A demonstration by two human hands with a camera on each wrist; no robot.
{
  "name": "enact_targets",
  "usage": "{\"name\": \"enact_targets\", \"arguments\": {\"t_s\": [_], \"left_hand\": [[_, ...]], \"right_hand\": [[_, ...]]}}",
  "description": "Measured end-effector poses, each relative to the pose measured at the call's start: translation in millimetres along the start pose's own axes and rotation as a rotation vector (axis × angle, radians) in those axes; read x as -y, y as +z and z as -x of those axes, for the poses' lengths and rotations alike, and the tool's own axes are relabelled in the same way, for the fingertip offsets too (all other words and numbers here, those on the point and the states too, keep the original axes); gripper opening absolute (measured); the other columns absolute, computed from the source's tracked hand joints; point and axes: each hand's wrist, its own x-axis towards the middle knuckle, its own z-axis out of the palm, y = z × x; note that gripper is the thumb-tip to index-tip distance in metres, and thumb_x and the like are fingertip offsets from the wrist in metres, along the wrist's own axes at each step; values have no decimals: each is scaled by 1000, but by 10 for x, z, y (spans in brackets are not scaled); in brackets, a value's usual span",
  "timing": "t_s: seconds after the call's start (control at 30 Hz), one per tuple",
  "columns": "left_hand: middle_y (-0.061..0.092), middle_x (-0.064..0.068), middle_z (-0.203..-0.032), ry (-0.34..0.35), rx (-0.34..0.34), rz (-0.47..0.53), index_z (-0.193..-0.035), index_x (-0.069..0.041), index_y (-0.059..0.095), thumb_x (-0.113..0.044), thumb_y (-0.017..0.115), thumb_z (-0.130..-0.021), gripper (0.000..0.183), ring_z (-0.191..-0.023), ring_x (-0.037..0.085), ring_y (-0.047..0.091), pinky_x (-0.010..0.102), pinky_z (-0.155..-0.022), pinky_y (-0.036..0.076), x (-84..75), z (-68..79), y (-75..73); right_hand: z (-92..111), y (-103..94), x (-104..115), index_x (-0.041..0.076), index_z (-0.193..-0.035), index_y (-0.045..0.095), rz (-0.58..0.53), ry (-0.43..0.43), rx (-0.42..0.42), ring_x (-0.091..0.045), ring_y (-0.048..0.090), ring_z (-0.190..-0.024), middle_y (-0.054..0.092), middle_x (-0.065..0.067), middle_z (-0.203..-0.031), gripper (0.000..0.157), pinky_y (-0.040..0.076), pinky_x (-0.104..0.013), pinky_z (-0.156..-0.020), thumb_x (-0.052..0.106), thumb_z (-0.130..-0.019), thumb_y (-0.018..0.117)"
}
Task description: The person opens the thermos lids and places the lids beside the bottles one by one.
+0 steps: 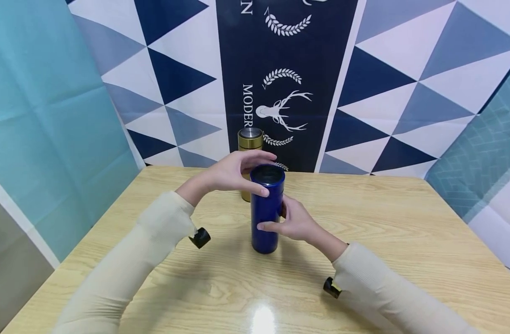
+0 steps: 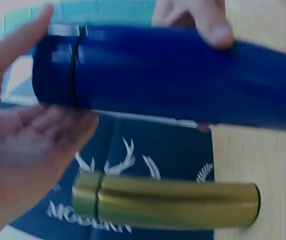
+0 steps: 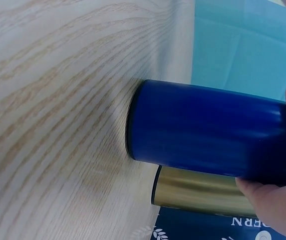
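Note:
A shiny blue thermos (image 1: 264,218) stands upright over the table, its dark round top facing up. My right hand (image 1: 294,220) grips its middle, thumb across the near side and fingers behind. Around its upper end is my left hand (image 1: 238,174), thumb and fingers spread on either side. In the left wrist view the left hand (image 2: 37,145) has its thumb apart from the banded top section. The right wrist view shows the thermos's lower body (image 3: 203,130) and dark base rim; whether that base touches the table is unclear. Behind stands a gold thermos (image 1: 251,143), partly hidden.
The light wooden table (image 1: 363,222) reaches back to a wall cloth (image 1: 184,83) with triangles and a deer print. A turquoise cloth (image 1: 50,116) hangs at the left. Small black devices are on both wrists, including the left wrist device (image 1: 200,238).

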Motion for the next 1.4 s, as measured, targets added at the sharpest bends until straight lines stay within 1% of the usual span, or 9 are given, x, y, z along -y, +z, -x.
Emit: {"name": "enact_targets", "arguments": {"t_s": [0.1, 0.2, 0.27, 0.4, 0.5, 0.77, 0.97, 1.1, 1.4], "left_hand": [[46, 13, -148, 78, 118, 197, -146, -6, 37, -24, 85, -72, 90, -136, 25, 47, 45, -115, 36, 154, -47, -83], [39, 15, -153, 119, 201, 336, -148, -3, 32, -34, 88, -65, 105, -141, 27, 41, 49, -117, 31, 285, -106, -133], [38, 16, -153, 139, 229, 368, -148, -1, 32, -38, 88, -63, 108, -142, 27, 39, 50, -118, 28, 335, -154, -147], [42, 14, -151, 172, 307, 375, -146, 1, 35, -42, 88, -63, 107, -142, 27, 39, 51, -118, 28, 371, -260, -158], [46, 13, -148, 158, 349, 390, -143, 1, 40, -40, 88, -63, 102, -140, 29, 41, 53, -117, 29, 371, -288, -167], [48, 15, -146, 126, 316, 372, -140, 1, 45, -35, 88, -65, 94, -135, 30, 46, 52, -115, 34, 332, -268, -151], [50, 15, -145, 116, 256, 315, -141, 1, 43, -43, 87, -64, 99, -133, 34, 49, 49, -111, 40, 314, -217, -130], [52, 14, -143, 109, 226, 267, -141, -1, 44, -47, 86, -64, 99, -129, 29, 53, 45, -110, 43, 298, -180, -128], [52, 14, -143, 98, 181, 250, -141, -5, 46, -44, 85, -67, 93, -132, 37, 48, 47, -110, 42, 265, -141, -97]], "right_hand": [[5, 2, -2, 3, -132, 49, -4, 4, -4, -28, 65, -111, 64, -17, -125, 64, 52, -42, -98, 15, -77, 79], [8, 8, -5, 2, -132, 49, -7, -3, -2, -27, 65, -109, 64, -18, -124, 64, 53, -41, -97, 14, -77, 79], [8, 11, -5, 1, -132, 49, -8, -10, -1, -28, 65, -109, 64, -18, -124, 64, 53, -41, -96, 14, -77, 79], [5, 4, -7, 3, -133, 48, -1, -16, 0, -28, 65, -110, 63, -17, -126, 65, 53, -42, -97, 15, -77, 79], [-2, 19, -9, 3, -133, 48, 2, -14, 0, -28, 65, -110, 63, -17, -126, 65, 52, -42, -98, 15, -78, 79], [-8, 17, -3, 3, -131, 49, 23, -2, -9, -28, 66, -109, 64, -17, -124, 63, 53, -42, -96, 16, -77, 79], [-14, 11, 5, 2, -131, 49, 36, 3, -5, -29, 66, -109, 64, -17, -123, 63, 53, -43, -96, 16, -77, 79], [-19, 21, 10, 2, -131, 50, 39, 14, -8, -28, 66, -108, 65, -17, -122, 63, 53, -42, -96, 16, -77, 80], [-21, 36, 12, 4, -133, 47, 38, 28, -24, -30, 64, -112, 62, -17, -126, 67, 52, -44, -98, 15, -76, 80]]}}
